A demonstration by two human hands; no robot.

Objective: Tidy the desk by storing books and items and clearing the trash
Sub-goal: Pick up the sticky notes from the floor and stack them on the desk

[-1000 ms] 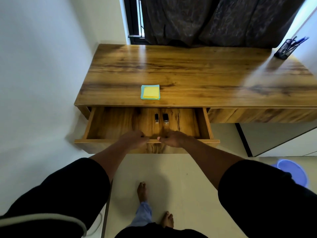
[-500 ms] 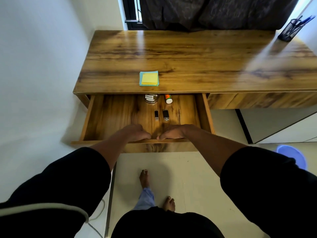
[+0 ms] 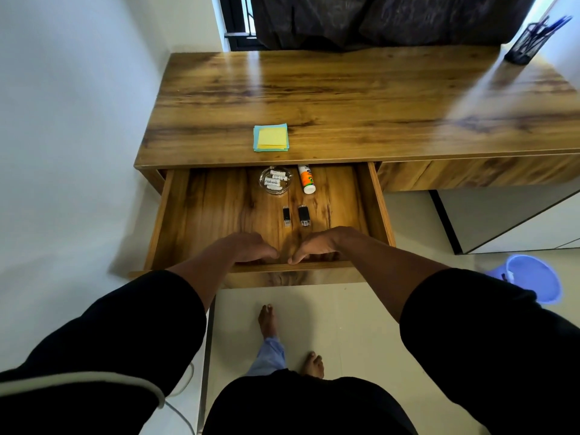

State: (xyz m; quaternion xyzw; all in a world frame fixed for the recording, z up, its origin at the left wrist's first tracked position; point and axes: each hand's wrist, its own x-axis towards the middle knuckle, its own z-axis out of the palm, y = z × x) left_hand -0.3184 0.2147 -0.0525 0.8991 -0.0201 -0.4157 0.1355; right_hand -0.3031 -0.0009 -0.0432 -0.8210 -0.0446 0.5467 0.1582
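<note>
Both hands sit on the front edge of the open drawer (image 3: 175,221), side by side w/ a small gap btwn them. Left hand (image 3: 243,248): fingers together, curled down over the front panel's top rim, tips hooking the inner side. Right hand (image 3: 317,246): same hold, fingers together and bent over the rim, thumb pointing toward the left hand. Neither hand holds any loose item, just the drawer front.

Just past the fingertips, inside the drawer: two small black USB-type sticks, the thinner one (image 3: 286,216) ahead of the gap btwn the hands, the wider one (image 3: 304,216) just right of it, ahead of the right hand's fingers. They lie parallel, near but not touching. Further beyond them, toward the drawer's back: a clear glass dish (image 3: 275,184) w/ several small white cylinders in it (can't tell what exactly), and just right of that a white-and-orange glue stick (image 3: 306,178) lying on its side, its far end partly under the desktop edge.

On the desk (image 3: 361,98), well beyond the fingers and ahead of the left hand: a sticky-note pad (image 3: 271,137), yellow on top of blue, near the front edge above the drawer. Far right back corner: black mesh pen holder (image 3: 525,42) w/ pens. On the floor, right of the right arm: a blue bin (image 3: 530,277). Black sleeves cover both upper arms; bare feet show below.
</note>
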